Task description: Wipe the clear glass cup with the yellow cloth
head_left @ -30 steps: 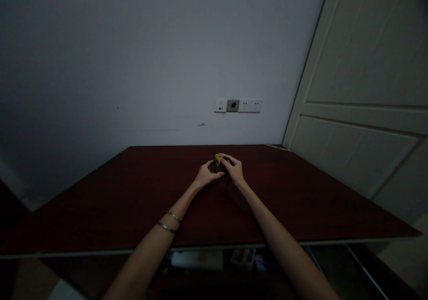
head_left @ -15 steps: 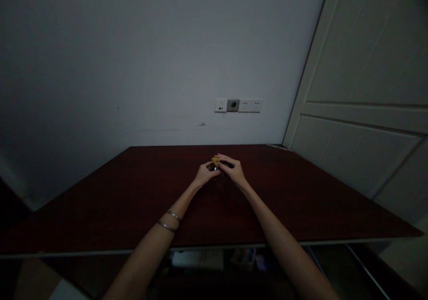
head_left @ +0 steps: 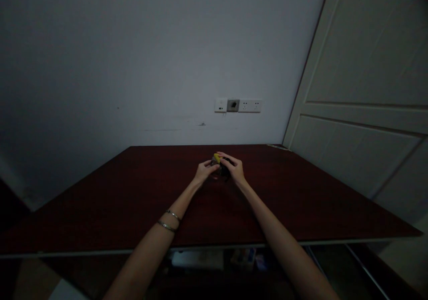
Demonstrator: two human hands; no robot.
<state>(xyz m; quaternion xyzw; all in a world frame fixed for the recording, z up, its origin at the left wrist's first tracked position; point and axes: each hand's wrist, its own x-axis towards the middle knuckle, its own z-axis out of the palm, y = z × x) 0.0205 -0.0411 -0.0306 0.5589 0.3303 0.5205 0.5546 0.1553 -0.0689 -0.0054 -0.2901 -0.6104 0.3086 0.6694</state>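
Observation:
Both my hands meet over the far middle of a dark red table (head_left: 133, 202). My left hand (head_left: 203, 172) and my right hand (head_left: 236, 169) are curled round a small dark object with a yellow part (head_left: 217, 158) held between them, just above the tabletop. The room is dim, so I cannot make out what the object is. Two thin bracelets (head_left: 170, 220) sit on my left forearm.
A pale wall stands behind the table with a row of sockets (head_left: 238, 105). A white panelled door (head_left: 364, 90) rises at the right. Under the table's near edge lie boxes (head_left: 197, 260) and small items.
My hands shifted slightly on the object; the yellow part dipped lower and came back up. The arms stayed in place.

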